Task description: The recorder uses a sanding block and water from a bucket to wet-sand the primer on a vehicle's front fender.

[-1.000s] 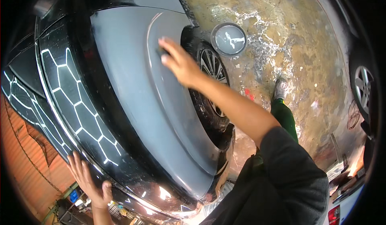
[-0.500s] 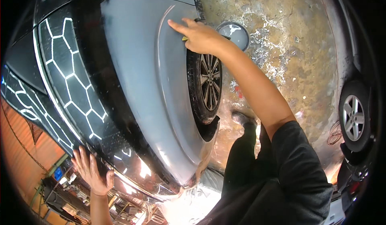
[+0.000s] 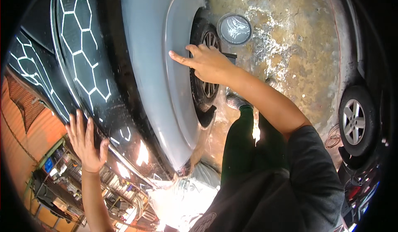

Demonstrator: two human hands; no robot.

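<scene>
A car's grey, matte body panel (image 3: 145, 49) curves over a dark wheel (image 3: 209, 66), with a raised crease along it. My right hand (image 3: 211, 64) is in front of the wheel arch, index finger stretched toward the crease and the other fingers partly curled. A dark flat piece (image 3: 230, 57) sticks out beyond its wrist side; most of it is hidden behind the hand. My left hand (image 3: 88, 145), fingers spread, is at the edge of the glossy black bodywork (image 3: 112, 78); whether its palm touches is unclear.
A round grey basin (image 3: 235, 29) with reflecting liquid stands on the wet, stained floor (image 3: 298, 66). Another dark car with a silver wheel (image 3: 353, 122) is on the right. Cluttered shelves (image 3: 70, 182) are at lower left. Clear plastic sheeting (image 3: 203, 174) hangs by the car's near end.
My right hand has come nearer along the grey panel, the dark piece moving with it. My left hand stays spread by the black bodywork. The whole view has shifted.
</scene>
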